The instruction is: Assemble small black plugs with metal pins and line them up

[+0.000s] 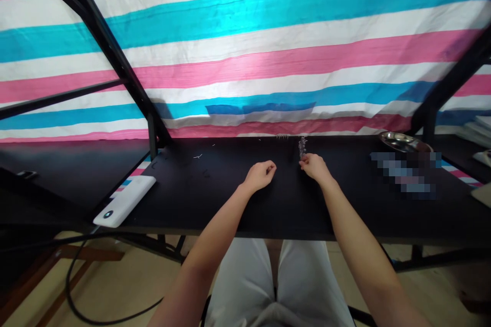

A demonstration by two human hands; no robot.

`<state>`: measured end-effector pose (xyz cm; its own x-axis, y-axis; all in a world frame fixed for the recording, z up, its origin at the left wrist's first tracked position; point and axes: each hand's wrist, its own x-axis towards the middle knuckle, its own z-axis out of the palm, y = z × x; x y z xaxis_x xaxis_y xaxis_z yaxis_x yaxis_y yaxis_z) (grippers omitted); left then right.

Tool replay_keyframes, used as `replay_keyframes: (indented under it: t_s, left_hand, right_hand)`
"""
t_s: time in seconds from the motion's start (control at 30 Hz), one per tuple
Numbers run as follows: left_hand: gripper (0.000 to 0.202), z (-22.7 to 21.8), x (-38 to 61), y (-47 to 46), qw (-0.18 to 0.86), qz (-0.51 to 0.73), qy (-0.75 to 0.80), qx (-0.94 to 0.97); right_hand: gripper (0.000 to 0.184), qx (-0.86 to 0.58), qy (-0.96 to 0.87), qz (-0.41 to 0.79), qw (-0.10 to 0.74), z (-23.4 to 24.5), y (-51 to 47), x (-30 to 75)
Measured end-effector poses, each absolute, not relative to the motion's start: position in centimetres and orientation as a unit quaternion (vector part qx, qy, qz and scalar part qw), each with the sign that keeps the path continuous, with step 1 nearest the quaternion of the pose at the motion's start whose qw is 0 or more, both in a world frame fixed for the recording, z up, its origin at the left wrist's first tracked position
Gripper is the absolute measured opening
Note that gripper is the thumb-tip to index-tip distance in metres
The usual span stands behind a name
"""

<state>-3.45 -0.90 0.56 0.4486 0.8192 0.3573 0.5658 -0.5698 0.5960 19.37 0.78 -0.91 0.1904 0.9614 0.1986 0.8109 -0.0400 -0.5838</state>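
Both my hands rest on a black table (215,199), close together near its middle. My left hand (261,173) has its fingers curled into a loose fist; what is inside, if anything, is hidden. My right hand (312,166) pinches the lower end of a small grey, stringy object (303,146) that stands up from its fingertips. A few similar small pale bits (283,136) lie at the table's far edge, just behind the hands.
A white power bank (125,200) with a cable lies at the table's left front edge. A metal bowl (399,140) stands at the far right. Black frame bars (115,56) rise on both sides before a striped pink, blue and white tarpaulin (268,46).
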Motion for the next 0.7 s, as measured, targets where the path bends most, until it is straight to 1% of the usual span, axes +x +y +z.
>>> replay_keyframes:
  t_s: [0.2,0.43,0.7]
  left_hand:
    - [0.017,0.6,-3.4,-1.0,0.192,0.312,0.417,0.832]
    - [0.019,0.8,-3.3,-1.1,0.174,0.272,0.44,0.838]
    - [0.023,0.7,-3.3,-1.2,0.084,0.283,0.489,0.821]
  right_hand:
    - [0.017,-0.76,-0.591,0.102,0.249,0.2,0.1,19.3]
    - [0.021,-0.784,-0.582,0.106,0.188,0.6,-0.3,19.1]
    - [0.032,-0.771,-0.592,0.161,0.17,0.4,0.0,21.0]
